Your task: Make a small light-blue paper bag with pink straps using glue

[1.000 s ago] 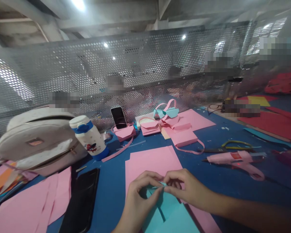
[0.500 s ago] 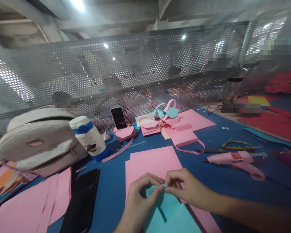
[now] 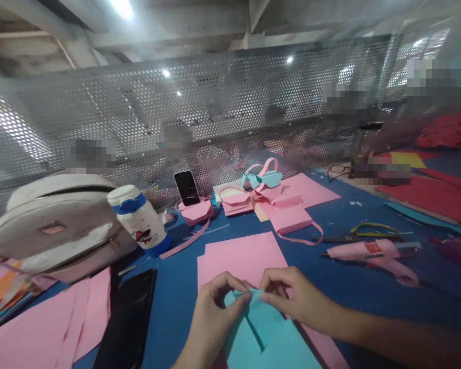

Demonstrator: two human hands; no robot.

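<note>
My left hand and my right hand both pinch the top edge of a folded teal paper near the bottom middle of the view. The fingertips of the two hands sit a little apart along that edge. The teal paper lies over pink sheets on the blue table. A fold line runs down the teal paper's middle.
A black phone lies at the left beside more pink sheets. A white bag and a bottle stand behind. A pink glue gun and scissors lie at the right. Finished pink paper bags sit by the perforated metal screen.
My fingertips have moved slightly apart along the teal paper's top edge, and the paper has come up a little. The view shifted slightly.
</note>
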